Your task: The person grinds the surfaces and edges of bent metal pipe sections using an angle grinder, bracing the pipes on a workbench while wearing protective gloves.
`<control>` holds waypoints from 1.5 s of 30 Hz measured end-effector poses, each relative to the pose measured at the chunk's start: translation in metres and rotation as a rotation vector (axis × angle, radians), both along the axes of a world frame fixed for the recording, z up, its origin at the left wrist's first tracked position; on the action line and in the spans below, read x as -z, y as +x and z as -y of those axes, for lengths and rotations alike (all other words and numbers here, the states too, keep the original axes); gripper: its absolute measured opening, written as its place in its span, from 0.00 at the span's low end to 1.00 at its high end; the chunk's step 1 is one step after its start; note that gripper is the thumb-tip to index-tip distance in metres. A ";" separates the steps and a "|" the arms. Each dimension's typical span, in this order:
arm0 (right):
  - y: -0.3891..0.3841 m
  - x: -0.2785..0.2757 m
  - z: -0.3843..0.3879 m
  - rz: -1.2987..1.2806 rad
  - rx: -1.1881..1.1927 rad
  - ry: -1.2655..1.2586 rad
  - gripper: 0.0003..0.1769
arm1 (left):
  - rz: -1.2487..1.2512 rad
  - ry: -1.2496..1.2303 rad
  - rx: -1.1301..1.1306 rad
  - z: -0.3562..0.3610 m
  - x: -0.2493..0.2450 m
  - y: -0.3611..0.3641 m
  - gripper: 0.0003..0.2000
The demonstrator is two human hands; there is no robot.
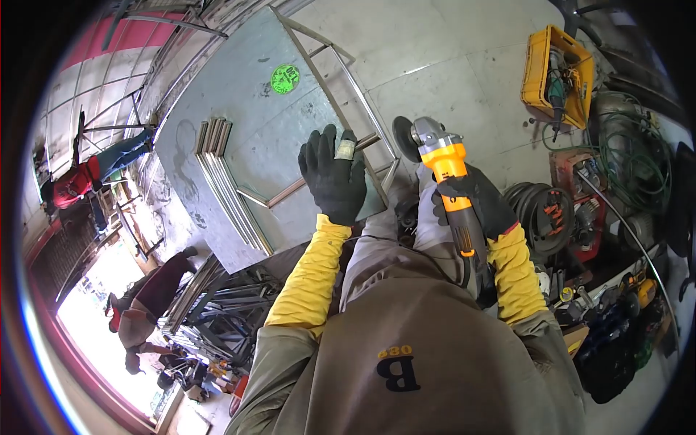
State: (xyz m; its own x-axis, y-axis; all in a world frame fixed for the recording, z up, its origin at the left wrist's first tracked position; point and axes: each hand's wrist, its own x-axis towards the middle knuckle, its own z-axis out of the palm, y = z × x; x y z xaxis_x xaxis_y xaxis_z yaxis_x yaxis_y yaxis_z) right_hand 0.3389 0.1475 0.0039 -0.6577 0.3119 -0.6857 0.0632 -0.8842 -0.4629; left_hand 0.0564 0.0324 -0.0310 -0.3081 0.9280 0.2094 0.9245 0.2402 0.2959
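My left hand [333,174], in a black glove with pale tape round one finger, lies with fingers stretched out over a thin bent metal bar [288,192] on the grey-green table [246,80]. One end of the bar reaches the table's right edge. In my right hand [484,199], also gloved, is an orange and black angle grinder [446,163]. Its dark disc [406,139] sits just beyond the table edge, apart from the bar. Whether the disc spins cannot be told. A stack of similar bent bars [228,196] rests left of my left hand.
A yellow crate [537,65] with power tools stands at upper right. Below it are a green hose [638,156], a black coil [516,196] and a red toolbox [564,170]. Metal stock [210,312] lies at lower left. Two people, one in red [72,185], another bending [156,293], are leftward.
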 end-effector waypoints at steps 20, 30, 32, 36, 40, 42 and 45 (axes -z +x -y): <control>0.033 -0.013 0.044 0.358 0.134 0.216 0.28 | 0.113 0.156 0.065 0.036 -0.038 -0.031 0.35; -0.041 -0.006 0.071 -0.005 0.581 0.412 0.27 | 0.020 -0.019 0.086 0.068 -0.024 -0.093 0.20; -0.061 0.023 0.077 -0.037 0.607 0.453 0.26 | 0.221 0.000 0.073 0.065 -0.041 -0.106 0.17; -0.113 0.044 0.096 -0.246 0.582 0.445 0.27 | 0.597 0.174 -0.063 0.113 -0.072 -0.141 0.19; -0.152 0.052 0.112 -0.349 0.530 0.316 0.25 | 1.118 0.112 -0.422 0.178 -0.165 -0.168 0.19; -0.164 0.053 0.121 -0.359 0.504 0.303 0.23 | 1.151 0.147 -0.520 0.210 -0.175 -0.179 0.15; -0.168 0.071 0.122 -0.355 0.493 0.325 0.22 | 1.159 0.199 -0.564 0.254 -0.175 -0.189 0.13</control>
State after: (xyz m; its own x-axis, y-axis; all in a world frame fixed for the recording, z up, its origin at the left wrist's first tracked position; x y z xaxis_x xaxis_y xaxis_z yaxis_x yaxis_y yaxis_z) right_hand 0.1713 0.0254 -0.0671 -0.5534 0.7857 -0.2765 -0.5151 -0.5837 -0.6276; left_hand -0.1325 -0.2216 0.1436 -0.7356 0.5964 -0.3212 -0.1044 0.3687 0.9237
